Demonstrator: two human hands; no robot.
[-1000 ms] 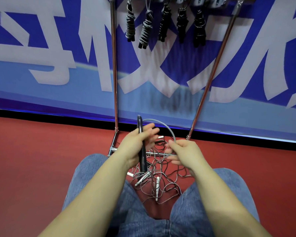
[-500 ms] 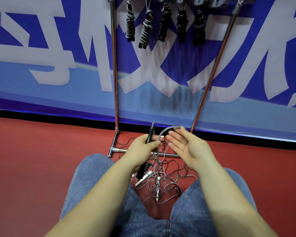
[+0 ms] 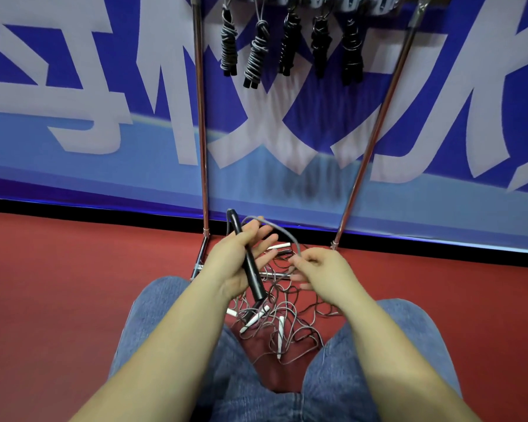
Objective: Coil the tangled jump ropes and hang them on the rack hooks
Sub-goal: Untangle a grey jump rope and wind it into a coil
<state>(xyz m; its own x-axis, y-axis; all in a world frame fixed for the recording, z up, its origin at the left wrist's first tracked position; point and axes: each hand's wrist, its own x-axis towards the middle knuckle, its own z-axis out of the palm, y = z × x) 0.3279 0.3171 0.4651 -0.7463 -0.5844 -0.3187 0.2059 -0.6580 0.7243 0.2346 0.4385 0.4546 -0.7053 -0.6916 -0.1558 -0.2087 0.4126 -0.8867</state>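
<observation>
The left hand (image 3: 237,263) is holding a black jump-rope handle (image 3: 248,260) across its palm, the thumb lying over the handle while the fingers (image 3: 258,234) are extending forward, nearly straight and slightly spread. The handle is tilting, its upper end rising above the fingers and its lower end pointing down past the heel of the hand. A grey rope (image 3: 282,234) is arching from the handle's upper end, over the left fingertips, across to the right hand (image 3: 323,271). The right hand, just beside the left and at about the same height, is pinching this rope between thumb and curled fingers; the exact finger contact is blurred.

Directly beneath both hands, a tangle of jump ropes (image 3: 282,318) with several white handles (image 3: 254,320) is lying on the red floor (image 3: 58,284), between the person's knees in blue jeans (image 3: 171,324).

Beyond the hands, the rack (image 3: 202,141) is standing with two metal uprights, one past each hand, its base bar partly hidden behind the hands. Far above the hands, five coiled ropes (image 3: 290,47) are hanging side by side from the hooks at the rack's top. Behind the rack, a blue banner (image 3: 73,102) with large white characters is covering the wall.
</observation>
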